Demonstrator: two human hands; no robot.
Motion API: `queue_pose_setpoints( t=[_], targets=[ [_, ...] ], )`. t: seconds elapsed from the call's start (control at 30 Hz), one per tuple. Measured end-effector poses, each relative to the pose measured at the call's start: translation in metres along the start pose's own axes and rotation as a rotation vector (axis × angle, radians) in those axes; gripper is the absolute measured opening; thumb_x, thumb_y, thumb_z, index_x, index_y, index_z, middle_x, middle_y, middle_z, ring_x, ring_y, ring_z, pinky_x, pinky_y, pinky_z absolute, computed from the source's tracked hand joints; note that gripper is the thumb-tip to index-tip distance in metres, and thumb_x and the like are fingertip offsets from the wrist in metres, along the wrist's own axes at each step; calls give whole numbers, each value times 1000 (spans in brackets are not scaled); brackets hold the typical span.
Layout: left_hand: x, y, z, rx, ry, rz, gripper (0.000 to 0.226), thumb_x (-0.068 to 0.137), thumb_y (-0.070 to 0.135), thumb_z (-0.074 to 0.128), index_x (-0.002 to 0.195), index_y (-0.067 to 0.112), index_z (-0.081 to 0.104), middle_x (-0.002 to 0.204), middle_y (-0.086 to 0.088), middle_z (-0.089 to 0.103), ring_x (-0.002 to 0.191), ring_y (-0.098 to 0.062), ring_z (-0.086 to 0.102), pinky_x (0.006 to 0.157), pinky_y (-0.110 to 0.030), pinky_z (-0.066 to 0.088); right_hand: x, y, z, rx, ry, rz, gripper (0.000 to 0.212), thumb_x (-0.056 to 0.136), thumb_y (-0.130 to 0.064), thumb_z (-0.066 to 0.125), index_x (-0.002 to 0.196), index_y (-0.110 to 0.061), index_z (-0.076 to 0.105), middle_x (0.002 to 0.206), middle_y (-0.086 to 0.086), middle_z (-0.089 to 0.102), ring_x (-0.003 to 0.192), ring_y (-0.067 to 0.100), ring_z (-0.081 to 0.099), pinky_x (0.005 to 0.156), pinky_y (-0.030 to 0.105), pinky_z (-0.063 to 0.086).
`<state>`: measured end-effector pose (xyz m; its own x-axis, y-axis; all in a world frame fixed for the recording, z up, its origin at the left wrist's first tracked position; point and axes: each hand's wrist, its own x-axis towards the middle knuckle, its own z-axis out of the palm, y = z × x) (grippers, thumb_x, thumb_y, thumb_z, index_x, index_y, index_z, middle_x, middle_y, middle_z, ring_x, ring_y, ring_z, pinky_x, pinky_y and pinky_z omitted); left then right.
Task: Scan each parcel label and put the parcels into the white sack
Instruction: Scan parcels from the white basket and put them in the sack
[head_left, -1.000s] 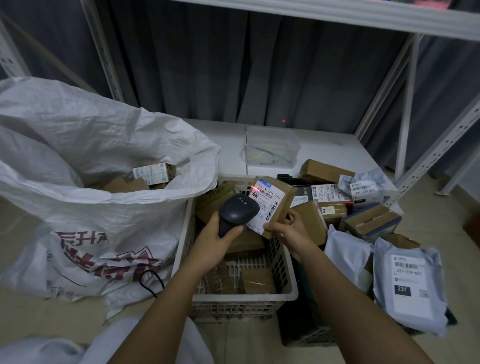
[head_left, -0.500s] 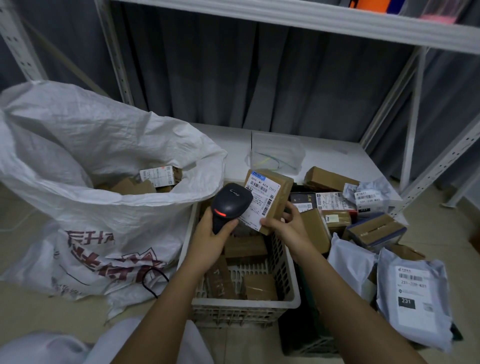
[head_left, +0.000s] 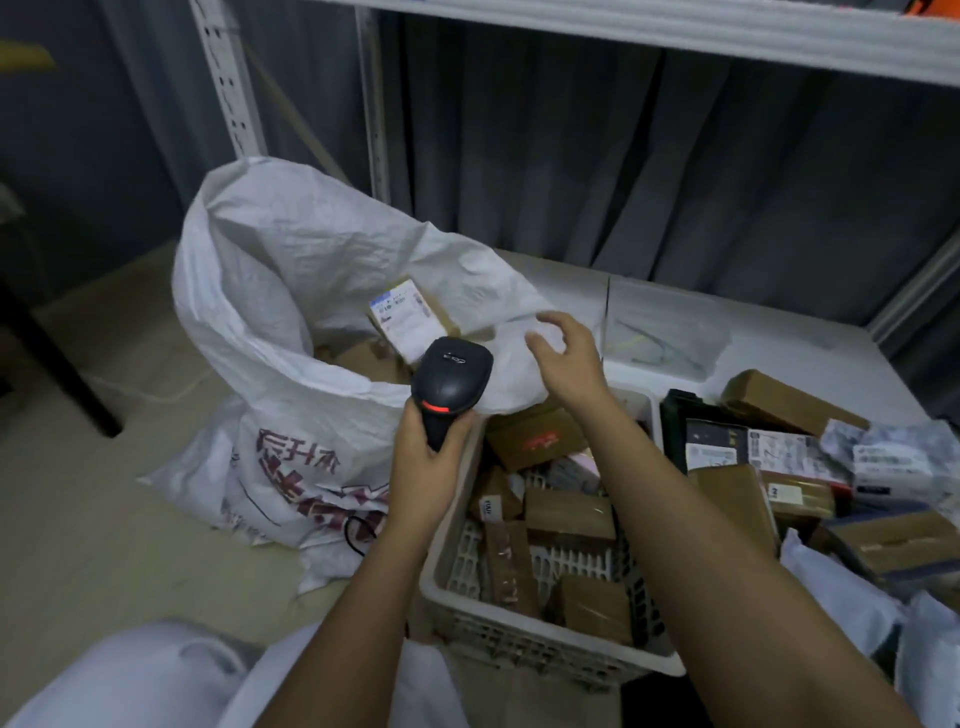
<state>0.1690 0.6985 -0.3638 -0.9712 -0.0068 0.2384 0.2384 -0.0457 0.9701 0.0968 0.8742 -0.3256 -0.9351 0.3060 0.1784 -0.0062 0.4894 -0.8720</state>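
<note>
Floor (head_left: 104, 519), pale and bare, carries the white sack (head_left: 291, 395), slumped open against a grey shelf post (head_left: 228, 78) with dark curtains (head_left: 623, 171) behind. A labelled parcel (head_left: 408, 319) lies inside the sack's mouth. The left hand (head_left: 423, 462) grips a scanner (head_left: 451, 382); the right hand (head_left: 569, 351) hovers at the sack's rim, fingers apart, holding nothing. More parcels fill the crate (head_left: 519, 639) by the sack.
</note>
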Motion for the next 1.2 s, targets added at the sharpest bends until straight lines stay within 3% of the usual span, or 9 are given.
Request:
queue_pose_setpoints(
  t=[0.2,0.37,0.47,0.57,0.77,0.93,1.03,1.1,1.2],
  targets=[
    [-7,-14,12,45,-246,-69,42,92,20,60,121,44,42,123,19,55,111,11,52,86,-6,41,-75,107,-18,-44,126,161,18,93,-9,59,110,-13,61,116,3,54,102,11,51,83,20,42],
    [-14,-35,35,86,-452,-163,42,94,22,60,124,43,41,125,18,55,112,10,51,86,-6,42,-132,201,-21,-285,-121,376,13,89,-12,66,98,-19,58,96,5,59,79,14,55,72,23,44],
    [-15,-51,48,104,-515,-204,43,94,20,60,121,47,40,121,25,53,111,8,52,88,-6,43,-146,242,-11,-448,-314,584,60,78,-48,72,127,-18,54,129,13,52,116,32,54,92,39,48],
    [-18,-66,55,160,-549,-254,38,94,23,60,128,32,44,120,13,55,114,-6,54,85,-8,44,-151,254,3,-562,-494,867,115,72,-67,70,155,-18,6,159,17,4,144,40,16,113,47,26],
    [-17,-79,60,206,-594,-267,45,93,26,61,134,31,41,130,5,55,118,-9,53,97,-30,46,-149,267,34,-675,-543,1033,131,64,-72,72,154,-20,-8,157,18,-7,143,44,13,111,55,31],
    [-17,-75,59,194,-564,-293,44,93,24,61,132,31,43,129,8,55,117,-4,53,91,-14,44,-133,233,-1,-463,-337,842,116,70,-69,68,155,-28,-1,159,16,2,140,43,25,109,51,35],
    [-17,-67,61,205,-553,-289,40,94,25,60,130,32,43,122,14,56,112,-1,53,85,-7,43,-133,201,-47,-79,-109,794,104,72,-68,67,152,-40,8,159,3,4,137,39,31,106,51,39],
    [-19,-60,64,190,-543,-284,38,94,25,59,127,36,43,116,22,55,105,9,53,81,-2,41,-140,181,-72,219,18,847,100,66,-75,65,149,-43,19,156,1,20,131,34,40,100,50,44],
    [-27,-52,70,151,-528,-308,38,95,26,58,129,34,44,116,26,54,103,16,51,77,-3,42,-154,159,-94,519,-50,948,69,80,-73,52,137,-36,46,129,5,58,110,28,59,82,47,53]
  ],
)
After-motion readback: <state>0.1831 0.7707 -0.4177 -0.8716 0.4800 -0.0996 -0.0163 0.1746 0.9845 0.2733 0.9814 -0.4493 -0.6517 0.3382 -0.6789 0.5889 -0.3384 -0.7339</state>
